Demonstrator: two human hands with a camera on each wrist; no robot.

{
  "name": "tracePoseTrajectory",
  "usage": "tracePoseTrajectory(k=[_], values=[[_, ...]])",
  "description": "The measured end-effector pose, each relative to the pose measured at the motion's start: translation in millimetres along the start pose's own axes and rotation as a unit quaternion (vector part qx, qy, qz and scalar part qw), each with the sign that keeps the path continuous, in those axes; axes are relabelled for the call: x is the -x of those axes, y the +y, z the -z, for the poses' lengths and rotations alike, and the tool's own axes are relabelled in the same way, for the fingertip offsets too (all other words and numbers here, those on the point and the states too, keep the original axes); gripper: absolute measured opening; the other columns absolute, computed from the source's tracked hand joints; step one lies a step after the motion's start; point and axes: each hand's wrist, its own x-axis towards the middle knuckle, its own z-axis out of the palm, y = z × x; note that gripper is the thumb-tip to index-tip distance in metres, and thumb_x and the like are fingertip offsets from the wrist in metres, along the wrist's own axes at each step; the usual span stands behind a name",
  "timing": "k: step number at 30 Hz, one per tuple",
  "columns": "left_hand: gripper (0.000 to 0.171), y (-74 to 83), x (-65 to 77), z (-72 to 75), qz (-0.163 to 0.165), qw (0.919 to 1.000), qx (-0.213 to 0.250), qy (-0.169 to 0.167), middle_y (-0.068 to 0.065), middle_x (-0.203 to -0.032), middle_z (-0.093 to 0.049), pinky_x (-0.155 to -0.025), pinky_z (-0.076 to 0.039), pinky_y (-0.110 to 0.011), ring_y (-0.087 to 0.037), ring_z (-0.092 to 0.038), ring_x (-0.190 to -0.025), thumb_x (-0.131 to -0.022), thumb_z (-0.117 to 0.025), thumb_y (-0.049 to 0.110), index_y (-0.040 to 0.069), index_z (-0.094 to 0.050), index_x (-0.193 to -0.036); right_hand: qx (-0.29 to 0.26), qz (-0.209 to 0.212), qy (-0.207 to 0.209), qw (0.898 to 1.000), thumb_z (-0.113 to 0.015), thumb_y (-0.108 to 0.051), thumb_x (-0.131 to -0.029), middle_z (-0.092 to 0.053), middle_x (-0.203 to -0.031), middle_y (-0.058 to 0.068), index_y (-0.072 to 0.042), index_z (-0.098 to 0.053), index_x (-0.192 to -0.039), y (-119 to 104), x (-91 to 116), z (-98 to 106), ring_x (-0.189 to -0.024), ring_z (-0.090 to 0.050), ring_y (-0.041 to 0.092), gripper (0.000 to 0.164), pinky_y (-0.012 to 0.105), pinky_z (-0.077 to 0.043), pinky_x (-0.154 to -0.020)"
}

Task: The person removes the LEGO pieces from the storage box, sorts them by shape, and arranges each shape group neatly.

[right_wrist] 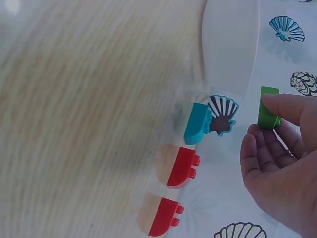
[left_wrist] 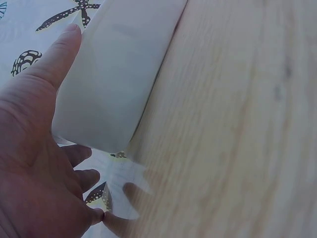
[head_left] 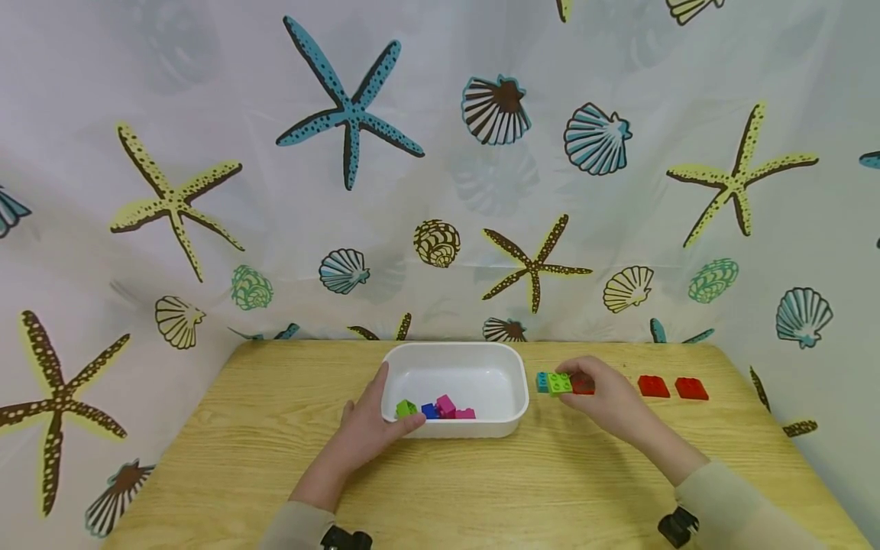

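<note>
My right hand [head_left: 605,393] pinches a lime green toy brick [head_left: 560,383] between thumb and fingers, to the right of a white plastic bin [head_left: 509,429]. In the right wrist view the green brick [right_wrist: 268,108] is held off to the side of the row of bricks. A teal brick [head_left: 542,382] shows just left of the held one, and a red brick [head_left: 584,384] is partly hidden by my fingers. My left hand [head_left: 367,428] rests at the bin's front left corner, thumb along the front rim and fingers spread by the left end.
Inside the bin lie a green brick [head_left: 406,409], a blue brick [head_left: 429,411] and pink bricks [head_left: 446,406]. Two more red bricks [head_left: 652,386] stand farther right on the wooden table [head_left: 447,489]. A patterned curtain [head_left: 440,176] closes off the back and sides.
</note>
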Motion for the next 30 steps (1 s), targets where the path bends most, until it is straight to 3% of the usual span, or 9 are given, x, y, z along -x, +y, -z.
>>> tracePoseTrajectory(k=[6, 11, 30], values=[[0.127, -0.5, -0.1, 0.3, -0.002, 1.0000, -0.001, 0.001, -0.024, -0.181, -0.017, -0.124, 0.009, -0.080, -0.050, -0.020, -0.165, -0.095, -0.084, 0.058, 0.004, -0.003, -0.177, 0.016, -0.023, -0.019, 0.999, -0.084, -0.005, -0.098, -0.071, -0.127, 0.013, -0.001, -0.072, -0.132, 6, 3, -7, -0.110, -0.069, 0.029, 0.036, 0.050, -0.061, -0.100], [0.127, 0.2, 0.2, 0.5, 0.000, 1.0000, -0.002, 0.001, -0.024, -0.182, -0.017, -0.124, 0.009, -0.079, -0.049, -0.021, -0.165, -0.095, -0.083, 0.058, 0.004, -0.003, -0.177, 0.036, -0.044, -0.031, 0.998, -0.087, -0.011, -0.097, -0.072, -0.121, 0.007, -0.005, -0.074, -0.128, 10, 3, -13, -0.104, -0.068, 0.024, 0.034, 0.044, -0.062, -0.093], [0.127, -1.2, -0.1, -0.6, -0.002, 1.0000, -0.003, 0.001, -0.022, -0.182, -0.017, -0.124, 0.010, -0.079, -0.049, -0.019, -0.166, -0.095, -0.084, 0.058, 0.005, -0.002, -0.177, 0.030, -0.088, -0.065, 0.994, -0.089, -0.007, -0.093, -0.073, -0.113, 0.004, -0.006, -0.075, -0.123, 20, -5, -27, -0.100, -0.068, 0.022, 0.033, 0.039, -0.064, -0.086]])
